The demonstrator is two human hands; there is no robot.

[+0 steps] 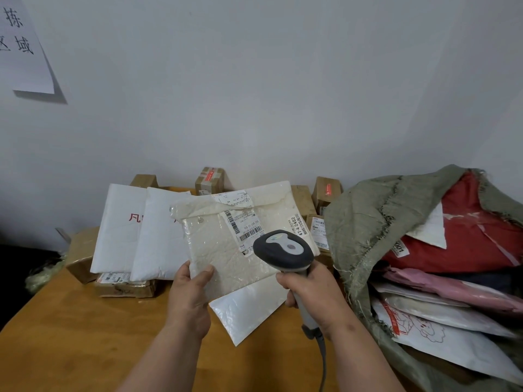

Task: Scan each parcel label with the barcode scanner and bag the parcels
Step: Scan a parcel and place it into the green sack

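Meanwhile, one scanner (283, 249), two hands.

Held mailer (226, 250): cream bubble-wrap plastic, glossy, crinkled; paper labels (240, 224) stuck on, matt, one edge lifting. Second mailer (246, 312) beneath: white plastic, pearly sheen. Two white mailers (135, 233) behind: matt, faintly textured, red print. Scanner (283, 250): dark matt plastic head, pale grey smooth inlay, grey handle. Table (70, 335): wood, orange-brown, smooth, low sheen. Boxes (210, 179): brown cardboard, glossy tape. Sack (365, 222): coarse woven grey-green fabric, frayed edge. Parcels in sack (452, 306): glossy red, pink, white plastic film.
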